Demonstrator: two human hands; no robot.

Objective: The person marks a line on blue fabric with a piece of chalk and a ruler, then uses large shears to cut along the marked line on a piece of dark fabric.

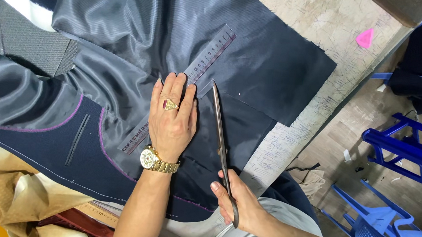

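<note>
My left hand (172, 117), with a ring and a gold watch, lies flat on a clear plastic ruler (209, 54) that runs diagonally over dark navy fabric (270, 73). The palm presses ruler and cloth onto the table. My right hand (238, 202) grips the handles of long black scissors (219, 121). Their blades point away from me, with the tips at the fabric just right of my left fingertips. Shiny grey lining (120, 29) with purple piping belongs to the same jacket piece, spread to the left.
The worn, scratched worktable (319, 19) carries a pink piece of tailor's chalk (365, 38) at the far right. Beige cloth (22, 195) and a wooden ruler (98, 210) lie at the near left. Blue plastic stools (399, 150) stand on the floor to the right.
</note>
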